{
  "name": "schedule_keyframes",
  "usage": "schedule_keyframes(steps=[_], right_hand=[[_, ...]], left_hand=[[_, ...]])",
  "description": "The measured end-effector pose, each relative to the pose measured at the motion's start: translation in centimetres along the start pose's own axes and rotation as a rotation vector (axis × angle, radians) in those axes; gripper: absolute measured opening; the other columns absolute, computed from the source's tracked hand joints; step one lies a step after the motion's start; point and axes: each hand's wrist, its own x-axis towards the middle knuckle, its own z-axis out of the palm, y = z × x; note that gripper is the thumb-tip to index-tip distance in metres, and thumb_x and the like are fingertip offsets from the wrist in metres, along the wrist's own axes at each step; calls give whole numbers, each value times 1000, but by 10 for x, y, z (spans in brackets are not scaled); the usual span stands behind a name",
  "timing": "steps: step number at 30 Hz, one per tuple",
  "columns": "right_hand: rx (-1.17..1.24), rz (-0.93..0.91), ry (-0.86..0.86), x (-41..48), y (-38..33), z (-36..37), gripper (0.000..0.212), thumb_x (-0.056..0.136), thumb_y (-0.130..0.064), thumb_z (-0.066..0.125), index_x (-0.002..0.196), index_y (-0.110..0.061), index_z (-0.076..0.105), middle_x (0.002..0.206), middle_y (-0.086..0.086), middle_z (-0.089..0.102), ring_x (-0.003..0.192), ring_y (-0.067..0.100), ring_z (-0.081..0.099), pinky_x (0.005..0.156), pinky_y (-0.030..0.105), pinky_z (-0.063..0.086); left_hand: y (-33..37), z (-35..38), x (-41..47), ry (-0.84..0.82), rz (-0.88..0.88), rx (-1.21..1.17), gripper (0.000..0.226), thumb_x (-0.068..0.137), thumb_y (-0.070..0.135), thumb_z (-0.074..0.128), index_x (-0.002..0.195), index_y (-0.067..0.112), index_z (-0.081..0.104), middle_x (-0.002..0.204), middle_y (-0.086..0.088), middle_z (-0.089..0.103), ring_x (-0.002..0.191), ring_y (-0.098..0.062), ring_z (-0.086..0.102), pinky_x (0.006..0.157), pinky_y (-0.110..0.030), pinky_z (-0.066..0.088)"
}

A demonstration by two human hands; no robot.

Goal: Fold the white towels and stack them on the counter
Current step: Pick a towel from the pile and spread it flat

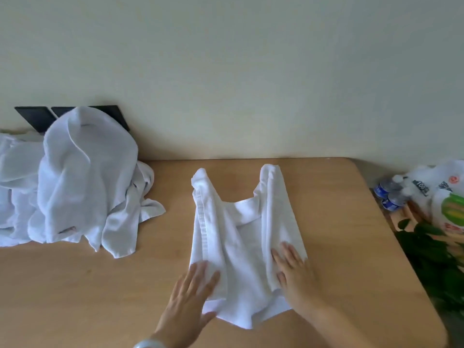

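A white towel (238,237) lies in the middle of the wooden counter (331,222), its long sides turned in towards the centre and its far corners sticking up. My left hand (190,295) lies flat with straight fingers on the towel's near left edge. My right hand (293,270) presses flat on the near right fold. A heap of unfolded white towels (75,182) is piled at the counter's left, against the wall.
Black flat panels (35,116) lean on the wall behind the heap. Off the counter's right edge sit water bottles (388,194), a white plastic bag (442,194) and a green leafy plant (437,259). The counter's right edge runs diagonally.
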Motion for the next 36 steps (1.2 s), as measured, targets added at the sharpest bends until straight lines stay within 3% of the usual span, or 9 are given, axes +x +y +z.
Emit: schedule_keyframes(steps=[3,7,11,13,18,22,26,30,36], right_hand=[[309,466,225,0,7,-10,42,89,-11,59,131,-11,56,135,13,51,123,32,49,101,44,43],[710,834,226,-1,3,-29,28,80,-17,71,98,-4,54,96,10,60,84,27,59,68,37,51],[1111,957,120,0,-6,-40,9,80,2,70,81,1,61,75,11,64,65,20,60,50,25,46],[1260,996,99,-1,-8,-44,9,81,5,69,82,2,60,74,10,62,63,19,58,50,23,44],[1198,867,265,-4,-24,-65,16,81,-1,68,89,-7,56,89,9,62,77,23,60,65,31,48],[821,442,446,-2,-70,-86,30,80,5,62,95,-19,53,85,-6,58,76,9,55,64,12,40],[682,27,327,-5,-127,-89,50,79,15,58,96,-31,50,83,-2,57,77,9,56,66,6,40],[979,74,268,-5,-151,-97,33,84,3,69,98,-24,56,87,-8,67,81,4,64,64,8,47],[733,94,506,3,-144,-97,21,82,-1,72,82,-21,68,75,-12,66,78,5,61,65,6,41]], left_hand=[[5,-1,1,159,33,-9,80,75,61,63,145,28,43,146,1,44,134,-22,42,105,-33,31],[26,-9,11,227,-1,-118,74,64,33,88,129,21,54,116,5,52,102,-17,56,92,-29,47],[44,-24,24,225,-474,-501,53,72,7,78,115,9,47,107,-4,44,104,-23,43,97,-31,39],[51,-34,27,187,-665,-709,39,75,8,76,99,9,45,98,-9,55,96,-26,50,83,-29,42],[65,-42,34,5,-757,-1214,34,74,9,81,95,8,55,86,-3,64,81,-20,60,69,-26,45],[71,-53,34,116,-750,-1107,13,84,14,68,74,14,59,67,4,59,65,-18,53,64,-30,41],[84,-90,39,255,-521,-1155,23,91,14,62,67,13,61,57,6,58,60,-14,56,70,-39,54],[87,-127,46,196,-355,-1385,17,94,10,60,86,0,72,81,-12,73,79,-24,70,86,-41,58],[90,-144,38,287,-443,-1304,16,85,-2,65,90,10,74,80,-5,75,73,-20,72,88,-44,57]])
